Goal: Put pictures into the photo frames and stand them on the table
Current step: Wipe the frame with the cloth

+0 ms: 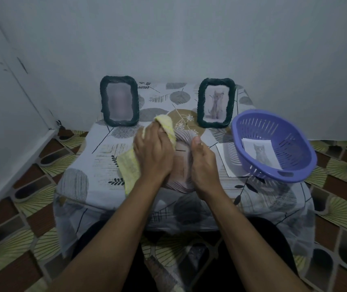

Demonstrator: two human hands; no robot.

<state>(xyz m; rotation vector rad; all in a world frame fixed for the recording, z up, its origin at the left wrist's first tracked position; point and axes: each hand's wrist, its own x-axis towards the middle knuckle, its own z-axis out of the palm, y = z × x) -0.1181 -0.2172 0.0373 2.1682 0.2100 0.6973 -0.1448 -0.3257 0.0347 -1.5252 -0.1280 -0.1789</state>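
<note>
Small table under a leaf-print cover, a big purple basket on it, and beyond the basket to its left stand two dark frames: the nearer frame shows a cat, the farther frame is a blur. Left of the basket both hands are on a flat pane, glass or print, can't tell, its long side running away from the person. The left hand curls round a yellow cloth against the pane's face, the right hand clamps the basket-side edge, thumb up, fingers hidden, and the loose cat picture inside the basket looks like that hand's to fetch.
</note>
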